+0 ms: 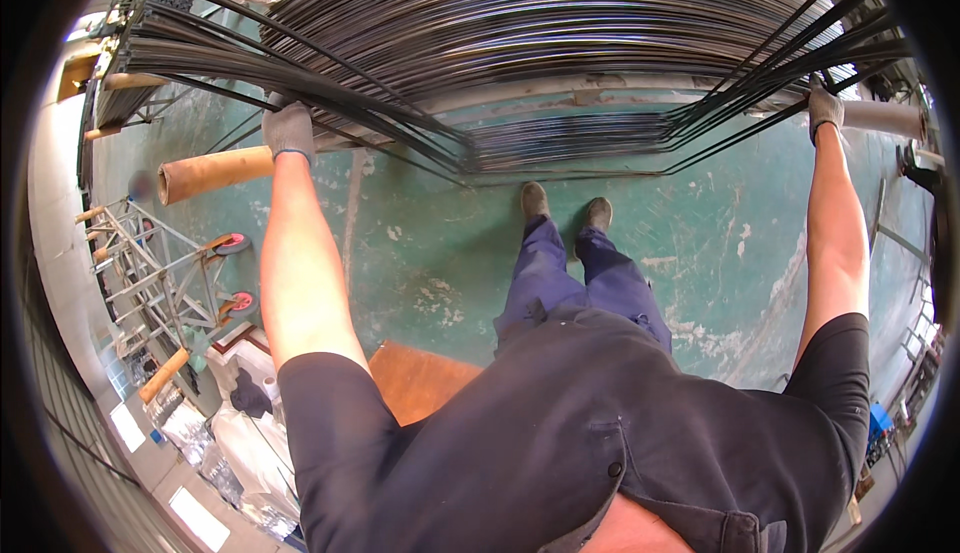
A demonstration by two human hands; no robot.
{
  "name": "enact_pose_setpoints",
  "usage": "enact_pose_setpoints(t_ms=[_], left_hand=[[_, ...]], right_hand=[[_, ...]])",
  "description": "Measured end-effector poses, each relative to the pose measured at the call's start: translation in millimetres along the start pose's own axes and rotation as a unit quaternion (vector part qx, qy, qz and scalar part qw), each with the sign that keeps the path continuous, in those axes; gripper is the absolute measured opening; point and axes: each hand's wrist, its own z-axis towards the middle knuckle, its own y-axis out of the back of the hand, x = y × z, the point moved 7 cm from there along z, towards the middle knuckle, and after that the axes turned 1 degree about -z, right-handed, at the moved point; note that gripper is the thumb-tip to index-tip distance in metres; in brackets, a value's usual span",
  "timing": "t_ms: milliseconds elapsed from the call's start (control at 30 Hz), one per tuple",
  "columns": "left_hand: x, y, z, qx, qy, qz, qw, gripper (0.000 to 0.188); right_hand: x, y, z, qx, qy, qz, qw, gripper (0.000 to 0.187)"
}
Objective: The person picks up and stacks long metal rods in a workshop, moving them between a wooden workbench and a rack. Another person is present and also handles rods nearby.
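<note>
We see a rack of horizontal cardboard-sleeved arms [205, 175] carrying a big bundle of dark wire coils [540, 23]; loops hang over the arms. Below, worn green painted floor [440, 253] with our two shoes [565, 208] and a wheeled metal frame [165, 273] at left

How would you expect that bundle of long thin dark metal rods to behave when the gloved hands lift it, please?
The bundle of long thin dark metal rods would probably flex: it sags between the left hand and right hand. It looks heavy, being many rods together. Loose strands splaying at the ends suggest it could spread or slip.
</note>
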Motion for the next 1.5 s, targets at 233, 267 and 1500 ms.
enact_pose_setpoints(t_ms=[233,267,1500], left_hand=[[11,-4,-2,0.06,0.077,-0.073,0.993,0.041],[23,9,2,0.076,0.037,-0.026,0.996,0.038],[40,0,-96,-0.067,0.084,-0.028,0.994,0.02]], right_hand=[[16,-5,-23,0.002,0.005,0.12,0.993,0.049],[24,-6,-24,-0.001,0.006,0.09,0.996,0.046],[40,17,-100,-0.014,0.075,0.131,0.988,0.044]])
